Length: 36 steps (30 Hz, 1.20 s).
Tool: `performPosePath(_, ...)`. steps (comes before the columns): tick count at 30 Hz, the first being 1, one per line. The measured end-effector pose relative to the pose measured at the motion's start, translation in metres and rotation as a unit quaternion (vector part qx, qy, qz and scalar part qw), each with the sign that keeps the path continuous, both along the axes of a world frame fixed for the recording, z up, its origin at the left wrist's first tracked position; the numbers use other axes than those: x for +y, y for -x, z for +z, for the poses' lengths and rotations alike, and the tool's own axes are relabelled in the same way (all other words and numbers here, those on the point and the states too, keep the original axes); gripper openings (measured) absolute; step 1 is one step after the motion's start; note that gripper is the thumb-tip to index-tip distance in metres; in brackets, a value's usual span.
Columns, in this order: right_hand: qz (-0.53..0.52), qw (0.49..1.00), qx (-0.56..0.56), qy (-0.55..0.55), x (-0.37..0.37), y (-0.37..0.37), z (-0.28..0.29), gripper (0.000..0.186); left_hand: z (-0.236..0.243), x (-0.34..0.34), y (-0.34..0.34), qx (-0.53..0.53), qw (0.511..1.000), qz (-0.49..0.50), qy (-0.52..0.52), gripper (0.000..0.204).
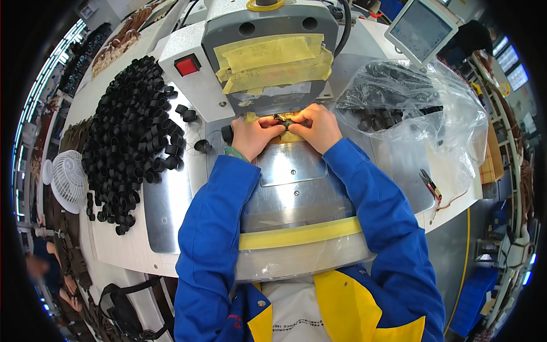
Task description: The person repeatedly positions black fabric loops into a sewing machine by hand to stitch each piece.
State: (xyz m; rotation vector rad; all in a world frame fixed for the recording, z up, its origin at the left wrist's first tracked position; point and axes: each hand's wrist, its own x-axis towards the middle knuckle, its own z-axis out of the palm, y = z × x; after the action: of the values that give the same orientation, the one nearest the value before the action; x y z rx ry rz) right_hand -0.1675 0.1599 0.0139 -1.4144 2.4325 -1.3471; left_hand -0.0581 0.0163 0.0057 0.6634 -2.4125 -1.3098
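Observation:
Both of my hands are close together under the head of a grey machine (268, 62), in its lit work area. The fingertips of my left hand (252, 137) pinch a small dark piece (286, 123) from the left. From the right, my right hand (319, 128) pinches the same piece, thumb and fingers closed. The piece is mostly covered by my fingers; it is black like the loops nearby, but its exact shape is hidden. A large pile of short black loops (134, 119) lies to the left, and one loose black loop (202, 146) sits close to my left wrist.
A clear plastic bag (421, 97) with more black pieces lies at right, below a screen (420, 31). Small snips (430, 183) rest near the table's right edge. A white fan (68, 181) stands at left. A red switch (187, 65) is on the machine's side.

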Motion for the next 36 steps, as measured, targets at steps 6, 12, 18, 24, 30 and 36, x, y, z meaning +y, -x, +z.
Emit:
performPosePath(6,-0.005,1.0,0.002,-0.016,-0.002,-0.003,0.001,0.018,0.003,0.001,-0.003,0.059,0.996,0.002,-0.071,0.029)
performPosePath(12,-0.004,1.0,0.019,-0.024,-0.003,-0.003,0.001,0.018,0.005,0.002,0.001,0.027,0.997,0.012,-0.072,0.025)
performPosePath(18,-0.009,0.999,0.023,-0.027,-0.003,-0.004,-0.002,0.018,0.009,0.001,-0.004,0.075,0.989,0.004,-0.126,0.024)
performPosePath(24,-0.008,0.999,-0.021,-0.03,-0.003,-0.001,-0.006,0.017,0.001,0.002,0.001,0.037,0.999,0.009,-0.01,0.028)
performPosePath(30,-0.014,0.996,0.086,0.017,-0.002,-0.003,-0.001,0.018,-0.005,-0.001,0.001,0.029,0.999,-0.007,-0.043,0.031)
performPosePath(36,0.078,0.997,0.023,-0.004,0.009,-0.02,0.01,0.02,0.018,-0.007,-0.023,-0.011,0.994,-0.104,-0.024,0.028)
